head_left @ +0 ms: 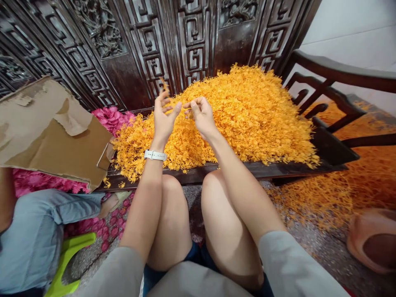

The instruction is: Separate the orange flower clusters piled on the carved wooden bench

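A large heap of small yellow-orange plastic flower pieces [253, 115] lies on a dark wooden bench [198, 175]. Over the front of the heap I hold both hands, close together but apart. My left hand [165, 117], with a white watch band at the wrist, has its fingers spread and bent, and a blurred orange piece [164, 85] shows just above its fingertips. My right hand [201, 115] has thumb and forefinger brought together in a pinch; whatever lies between them is too small to make out.
Cardboard [52, 136] and pink flowers [113, 119] are at the left, beside a seated person's jeans [37, 231] and a green stool [66, 264]. Orange strands [334, 198] and an orange-brown container [371, 239] lie at the right. A carved panel [123, 78] stands behind.
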Motion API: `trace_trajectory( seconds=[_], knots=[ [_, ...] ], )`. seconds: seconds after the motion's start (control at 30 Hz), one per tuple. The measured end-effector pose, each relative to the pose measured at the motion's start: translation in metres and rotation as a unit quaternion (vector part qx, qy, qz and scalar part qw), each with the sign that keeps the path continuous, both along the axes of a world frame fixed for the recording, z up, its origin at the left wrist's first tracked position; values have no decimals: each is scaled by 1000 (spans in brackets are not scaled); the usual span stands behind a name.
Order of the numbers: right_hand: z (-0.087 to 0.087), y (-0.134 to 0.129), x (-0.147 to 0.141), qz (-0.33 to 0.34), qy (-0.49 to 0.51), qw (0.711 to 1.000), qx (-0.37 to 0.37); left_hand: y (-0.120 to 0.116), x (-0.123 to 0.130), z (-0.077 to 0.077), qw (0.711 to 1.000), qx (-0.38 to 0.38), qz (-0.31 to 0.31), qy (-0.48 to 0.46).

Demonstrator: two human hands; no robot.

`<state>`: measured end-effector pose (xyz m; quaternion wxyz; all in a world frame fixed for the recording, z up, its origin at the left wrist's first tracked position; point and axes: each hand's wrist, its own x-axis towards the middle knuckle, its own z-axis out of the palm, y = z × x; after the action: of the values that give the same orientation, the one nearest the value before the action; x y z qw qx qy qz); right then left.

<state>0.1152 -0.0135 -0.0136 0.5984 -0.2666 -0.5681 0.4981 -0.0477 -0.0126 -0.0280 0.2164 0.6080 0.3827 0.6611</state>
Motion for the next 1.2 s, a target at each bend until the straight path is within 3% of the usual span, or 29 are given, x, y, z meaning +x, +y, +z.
trace_trajectory(
  seconds=[0.17,0.47,0.63,0.8,0.9,1.07,1.2],
  knots=[
    [0,-2,-7,40,16,999,-8,5,14,-2,997,-5,-58,59],
    [3,-7,-3,46,-64,997,4,-20,27,19,982,-116,-77,-130],
    [5,-7,0,45,-44,998,-21,-28,37,27,981,-126,-80,-125],
    [3,-4,6,42,-32,998,-46,-25,21,20,992,-99,-7,-74],
    [1,-1,8,26,-52,996,-74,-24,5,12,989,-128,34,-63],
    [-3,2,4,18,-104,993,-61,-26,-4,2,976,-218,5,-2],
    [-5,1,2,9,-155,988,-22,-25,2,3,971,-237,-15,1]
  ],
)
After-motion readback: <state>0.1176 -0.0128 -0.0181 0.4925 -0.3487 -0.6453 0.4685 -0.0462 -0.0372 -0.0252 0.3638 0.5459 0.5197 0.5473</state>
